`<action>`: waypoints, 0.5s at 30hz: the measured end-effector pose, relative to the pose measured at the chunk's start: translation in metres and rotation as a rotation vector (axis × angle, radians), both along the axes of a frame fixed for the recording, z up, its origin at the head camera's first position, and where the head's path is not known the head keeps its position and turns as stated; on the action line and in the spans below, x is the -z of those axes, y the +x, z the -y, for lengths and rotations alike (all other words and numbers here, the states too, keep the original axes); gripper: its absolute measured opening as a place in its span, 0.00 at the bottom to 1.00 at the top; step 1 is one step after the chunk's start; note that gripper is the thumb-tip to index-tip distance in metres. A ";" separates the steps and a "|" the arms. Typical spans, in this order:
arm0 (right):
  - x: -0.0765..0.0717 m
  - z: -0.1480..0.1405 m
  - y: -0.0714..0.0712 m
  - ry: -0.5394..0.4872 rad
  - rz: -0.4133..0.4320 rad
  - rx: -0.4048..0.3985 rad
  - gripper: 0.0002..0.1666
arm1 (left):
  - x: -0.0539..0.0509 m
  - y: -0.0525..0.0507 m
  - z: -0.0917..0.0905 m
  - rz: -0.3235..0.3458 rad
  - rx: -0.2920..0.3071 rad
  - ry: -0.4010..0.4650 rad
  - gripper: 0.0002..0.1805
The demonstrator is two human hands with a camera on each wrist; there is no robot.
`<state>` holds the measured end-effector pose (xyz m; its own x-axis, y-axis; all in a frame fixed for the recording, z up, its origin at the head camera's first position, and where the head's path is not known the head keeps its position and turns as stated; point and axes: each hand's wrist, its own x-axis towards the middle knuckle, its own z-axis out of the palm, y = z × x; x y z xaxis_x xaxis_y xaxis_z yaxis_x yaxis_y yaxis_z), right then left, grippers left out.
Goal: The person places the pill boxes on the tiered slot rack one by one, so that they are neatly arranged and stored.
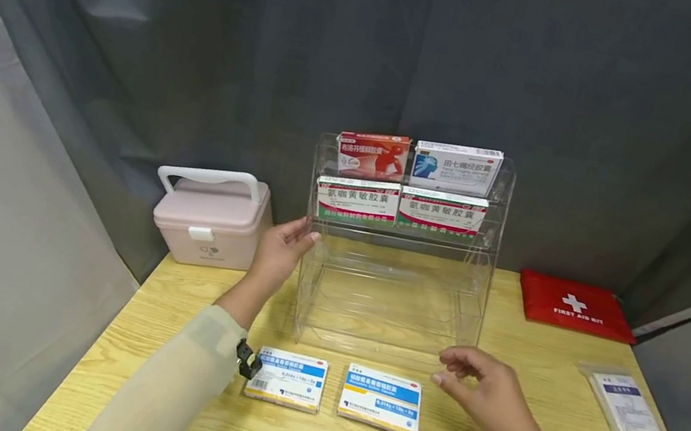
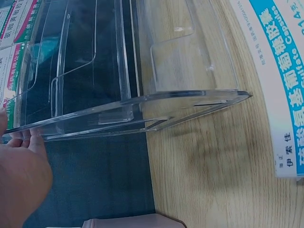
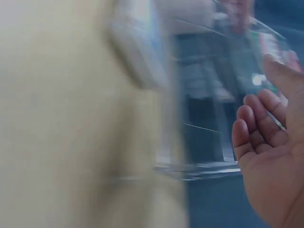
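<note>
A clear acrylic display rack [image 1: 384, 349] stands upright on the table. My left hand [image 1: 279, 254] holds its left side edge, fingers and thumb at the side panel; the left wrist view shows that hand [image 2: 23, 175] at the panel's edge. Near the rack's front right corner, my right hand [image 1: 488, 391] has loosely bent fingers with nothing in them. The right wrist view shows its bare palm [image 3: 275, 175]. On the upper tiers sit a red medicine box [image 1: 372, 156], a white-and-blue medicine box [image 1: 455, 171] and two white-red-green medicine boxes [image 1: 357, 201].
Two blue-and-white capsule boxes [image 1: 286, 380] [image 1: 381, 400] lie flat before the rack. A pink lidded case [image 1: 215, 223] with a white handle stands left. To the right lie a red first aid pouch [image 1: 575, 306] and a bagged white packet [image 1: 624, 406]. Dark curtains hang behind.
</note>
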<state>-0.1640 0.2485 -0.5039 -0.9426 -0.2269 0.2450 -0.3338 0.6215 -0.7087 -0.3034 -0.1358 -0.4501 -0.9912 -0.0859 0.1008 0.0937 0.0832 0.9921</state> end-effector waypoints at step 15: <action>0.059 0.011 0.026 0.068 0.246 -0.069 0.46 | 0.000 -0.001 0.000 0.014 0.000 -0.006 0.32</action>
<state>-0.1375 0.2372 -0.5629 -0.9538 -0.3005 -0.0079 -0.1994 0.6520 -0.7315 -0.3047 -0.1362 -0.4498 -0.9925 -0.0850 0.0873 0.0797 0.0888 0.9929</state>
